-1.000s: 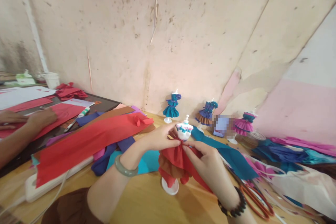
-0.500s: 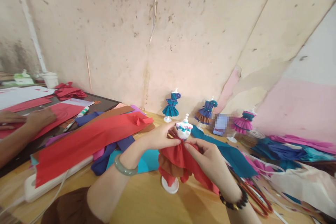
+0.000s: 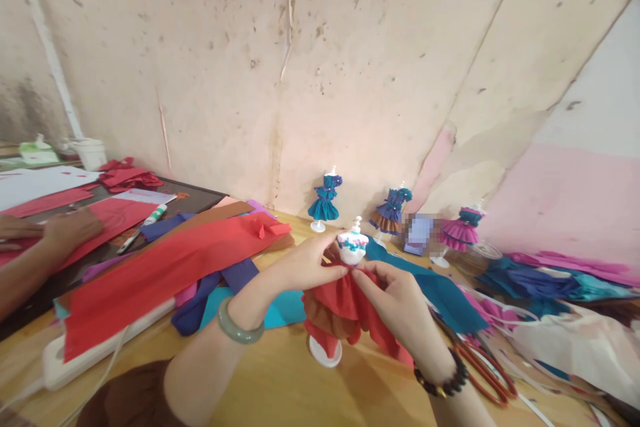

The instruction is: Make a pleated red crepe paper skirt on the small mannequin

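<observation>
A small white mannequin (image 3: 353, 247) stands on a round white base (image 3: 325, 351) on the wooden table (image 3: 280, 380). A red crepe paper skirt (image 3: 345, 303) over a brown layer hangs round its waist. My left hand (image 3: 305, 263) pinches the red paper at the waist from the left. My right hand (image 3: 395, 297) pinches the same paper from the right, fingertips meeting at the waist. A trailing red strip runs down under my right wrist.
Three dressed mini mannequins (image 3: 324, 200) (image 3: 393, 208) (image 3: 463, 230) stand by the wall. Red, blue and brown paper sheets (image 3: 165, 263) lie left, teal paper (image 3: 440, 297) right. Red-handled scissors (image 3: 483, 367) lie by my right wrist. Another person's hands (image 3: 60, 230) rest on red paper at far left.
My hands have kept their pinch on the skirt and shifted slightly; the right fingers have moved a little closer to the waist. The view has tilted slightly.
</observation>
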Demonstrator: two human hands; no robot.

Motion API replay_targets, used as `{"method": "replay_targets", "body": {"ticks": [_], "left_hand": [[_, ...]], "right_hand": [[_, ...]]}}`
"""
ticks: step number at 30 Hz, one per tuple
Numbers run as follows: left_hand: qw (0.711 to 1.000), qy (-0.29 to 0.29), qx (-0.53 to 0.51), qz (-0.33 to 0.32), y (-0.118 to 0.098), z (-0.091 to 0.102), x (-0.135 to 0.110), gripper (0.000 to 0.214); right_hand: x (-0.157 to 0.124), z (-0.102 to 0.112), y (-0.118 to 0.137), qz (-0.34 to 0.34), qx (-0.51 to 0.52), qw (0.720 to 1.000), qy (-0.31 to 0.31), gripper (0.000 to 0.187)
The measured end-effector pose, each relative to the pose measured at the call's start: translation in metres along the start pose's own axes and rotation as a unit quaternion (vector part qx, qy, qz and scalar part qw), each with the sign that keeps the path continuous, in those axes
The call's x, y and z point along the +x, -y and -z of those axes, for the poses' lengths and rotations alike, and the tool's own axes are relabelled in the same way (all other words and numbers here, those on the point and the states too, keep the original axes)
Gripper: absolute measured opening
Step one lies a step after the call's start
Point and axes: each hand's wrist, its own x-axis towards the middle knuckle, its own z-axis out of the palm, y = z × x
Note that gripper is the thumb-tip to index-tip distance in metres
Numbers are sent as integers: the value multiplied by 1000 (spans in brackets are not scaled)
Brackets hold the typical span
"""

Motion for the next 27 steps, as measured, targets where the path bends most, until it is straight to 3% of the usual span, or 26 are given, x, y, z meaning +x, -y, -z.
{"method": "replay_targets", "body": {"ticks": [7,16,22,27], "left_hand": [[1000,6,8,-1,-9,-1,-2,51],[992,-54,117,-14,-25,-8,-3,34],[991,-56,122,-12,-21,-5,-3,36],[995,-34,93,-11,-11,0,0,41]], "right_hand": [[-1,0,1,-1,-26,1000,-18,34],[-2,3,2,-17,-16,1000,-7,30],[2,5,0,-36,-12,999,-20,33],[4,8,-2,-18,48,998,37,32]]}}
